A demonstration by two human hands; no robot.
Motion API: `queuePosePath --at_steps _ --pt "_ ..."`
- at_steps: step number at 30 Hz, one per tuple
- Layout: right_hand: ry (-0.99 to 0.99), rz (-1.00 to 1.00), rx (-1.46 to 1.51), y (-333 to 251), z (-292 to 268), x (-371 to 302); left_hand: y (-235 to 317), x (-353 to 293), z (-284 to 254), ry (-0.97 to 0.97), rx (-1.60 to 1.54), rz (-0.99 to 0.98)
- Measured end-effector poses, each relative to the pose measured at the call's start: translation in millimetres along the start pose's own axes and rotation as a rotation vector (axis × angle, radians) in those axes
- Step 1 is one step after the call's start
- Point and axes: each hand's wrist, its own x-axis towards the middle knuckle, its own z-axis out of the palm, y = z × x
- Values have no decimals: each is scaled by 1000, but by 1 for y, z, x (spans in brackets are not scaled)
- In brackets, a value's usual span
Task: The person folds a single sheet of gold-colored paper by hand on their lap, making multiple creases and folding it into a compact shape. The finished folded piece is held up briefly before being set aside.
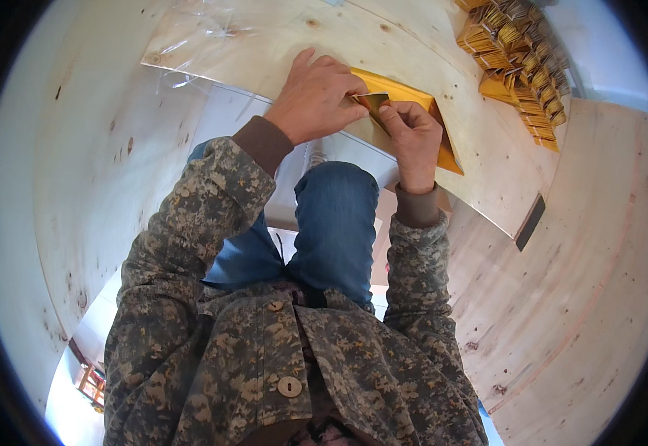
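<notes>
A small folded piece of shiny gold paper (373,99) is between my hands, above the near edge of the table. My right hand (415,140) pinches its right side between thumb and fingers. At its left edge, my left hand (319,98) has its thumb and index finger closed on the paper, while other fingers lift away. Beneath my hands lies a larger flat gold-yellow sheet or stack of sheets (394,85), partly covered by my right hand. Its pointed lower corner reaches the table edge.
The pale wooden tabletop (279,41) spans the upper middle. Several bundles of folded gold paper (517,67) stand stacked at the far right. Clear plastic film (201,33) lies at the far left. A dark strip (530,221) caps the table's right corner. Wooden panels (562,282) rise at the sides.
</notes>
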Motion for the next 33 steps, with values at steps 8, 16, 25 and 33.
queuePosePath --at_steps 8,16,25,33 --pt "-2 113 93 -2 -4 5 -4 6 6 61 8 3" --pt "7 236 130 -18 -8 4 -4 12 12 108 27 35" --pt "44 207 31 -18 -10 3 -1 16 15 115 45 53" --pt "124 225 -35 -14 -8 7 -1 21 18 135 64 65"
